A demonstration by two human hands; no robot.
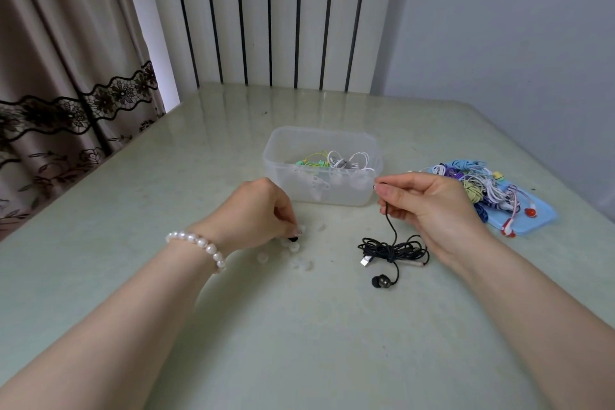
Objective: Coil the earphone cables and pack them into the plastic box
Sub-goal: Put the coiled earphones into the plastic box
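While the right hand [429, 206] is pinching the thin black earphone cable [392, 248] near its upper end between thumb and forefinger, the left hand [256, 213] is curling down onto the table and nipping a small black ear tip [293, 239] among scattered clear silicone ear tips [301, 265]. Both hands are closed on something, neither is spread wide.

The rest of that black cable is lying in a loose tangle just below and inside the right hand, with one black earbud [381, 282] and a silver plug [365, 261] trailing out toward the wearer. The translucent rectangular plastic box [321, 191] is sitting just beyond and between the two hands, already holding green and white coiled earphones [332, 160]. Past the right hand, a pile of coloured earphones [479, 186] is waiting on a flat blue lid [539, 215].

Risks, as I read it:
- Lifting the cable by one end is likely tightening the tangle into a knot.
- Plug or earbud snagging in the loops while it's being drawn out.
- Loose tips are light and round, so a wrist sweep could be rolling them off the pale green table [133, 210].

Hard to make out: the left fingertips are hidden under the knuckles, so the grip on the tip is a guess. The second earbud isn't showing, possibly inside the right hand. Box contents are blurring behind the frosted wall.
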